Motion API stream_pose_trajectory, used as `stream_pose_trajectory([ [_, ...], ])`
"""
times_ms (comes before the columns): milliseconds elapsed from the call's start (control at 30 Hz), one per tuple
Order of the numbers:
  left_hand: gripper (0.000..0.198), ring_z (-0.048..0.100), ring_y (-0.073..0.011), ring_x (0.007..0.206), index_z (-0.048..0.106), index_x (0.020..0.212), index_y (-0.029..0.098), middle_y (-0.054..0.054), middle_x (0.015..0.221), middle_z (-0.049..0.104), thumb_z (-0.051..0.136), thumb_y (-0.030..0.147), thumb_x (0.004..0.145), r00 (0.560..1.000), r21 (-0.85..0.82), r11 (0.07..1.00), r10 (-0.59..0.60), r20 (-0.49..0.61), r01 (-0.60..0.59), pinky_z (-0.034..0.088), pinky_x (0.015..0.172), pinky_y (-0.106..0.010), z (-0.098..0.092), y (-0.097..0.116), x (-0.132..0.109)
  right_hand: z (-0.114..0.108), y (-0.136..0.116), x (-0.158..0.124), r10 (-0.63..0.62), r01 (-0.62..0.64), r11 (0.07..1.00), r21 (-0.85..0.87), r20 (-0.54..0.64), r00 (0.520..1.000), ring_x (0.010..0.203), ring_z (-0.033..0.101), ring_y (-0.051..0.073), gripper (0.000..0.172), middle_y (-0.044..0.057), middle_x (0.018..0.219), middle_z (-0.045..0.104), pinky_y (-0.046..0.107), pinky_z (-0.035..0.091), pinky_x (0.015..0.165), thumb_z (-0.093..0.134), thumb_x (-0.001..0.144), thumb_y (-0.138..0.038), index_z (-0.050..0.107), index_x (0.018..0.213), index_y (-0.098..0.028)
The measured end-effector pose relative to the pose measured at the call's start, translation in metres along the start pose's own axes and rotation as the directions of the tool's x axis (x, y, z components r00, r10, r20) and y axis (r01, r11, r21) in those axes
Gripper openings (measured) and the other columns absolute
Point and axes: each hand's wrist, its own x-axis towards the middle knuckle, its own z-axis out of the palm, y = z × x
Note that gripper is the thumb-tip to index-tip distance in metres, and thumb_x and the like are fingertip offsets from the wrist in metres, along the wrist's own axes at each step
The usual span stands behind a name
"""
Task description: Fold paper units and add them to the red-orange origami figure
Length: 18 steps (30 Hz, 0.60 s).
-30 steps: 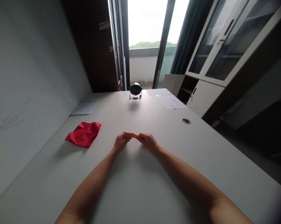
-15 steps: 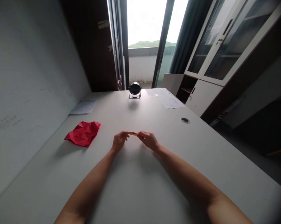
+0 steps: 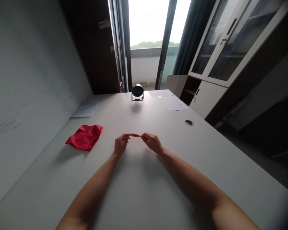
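As hands (image 3: 121, 145) (image 3: 153, 142) pinch orange paper (image 3: 133, 135), table (image 3: 158, 191) beneath

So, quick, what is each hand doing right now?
Left hand: closed, pinching one end of a thin folded orange paper piece.
Right hand: closed, pinching its other end.

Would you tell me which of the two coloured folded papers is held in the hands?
The small orange folded paper strip, pinched between left hand and right hand; the creased red paper sheet lies untouched to their left.
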Motion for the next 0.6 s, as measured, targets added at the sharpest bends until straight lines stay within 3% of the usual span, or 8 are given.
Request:
stream_pose_trajectory([
  [167, 0.033, 0.066, -0.0141, 0.063, 0.068, 0.105, 0.021, -0.004, 0.086, 0.073, 0.052, 0.048, 0.096, 0.998, -0.015, 1.0, -0.006, -0.056, 0.006, 0.052, 0.062, -0.026, -0.0005, -0.0002, 0.001, 0.0013, 0.0011, -0.0006, -0.001, 0.0, 1.0, 0.017, 0.015, 1.0, 0.064, 0.056, 0.013, 0.014, 0.002, 0.079, 0.068, 0.023, 0.04, 0.065, 0.052, 0.097, -0.026, 0.065, 0.093, -0.022],
  [600, 0.026, 0.066, -0.0141, 0.064, 0.069, 0.1, 0.023, -0.002, 0.085, 0.074, 0.05, 0.041, 0.097, 0.999, 0.049, 0.998, 0.039, -0.006, -0.038, 0.051, 0.063, -0.026, -0.0026, 0.0003, 0.0011, 0.0021, 0.0038, -0.0018, -0.009, 0.01, 1.0, -0.024, 0.035, 0.999, 0.064, 0.055, 0.013, 0.016, 0.002, 0.078, 0.068, 0.023, 0.038, 0.065, 0.051, 0.098, -0.026, 0.065, 0.09, -0.021],
])
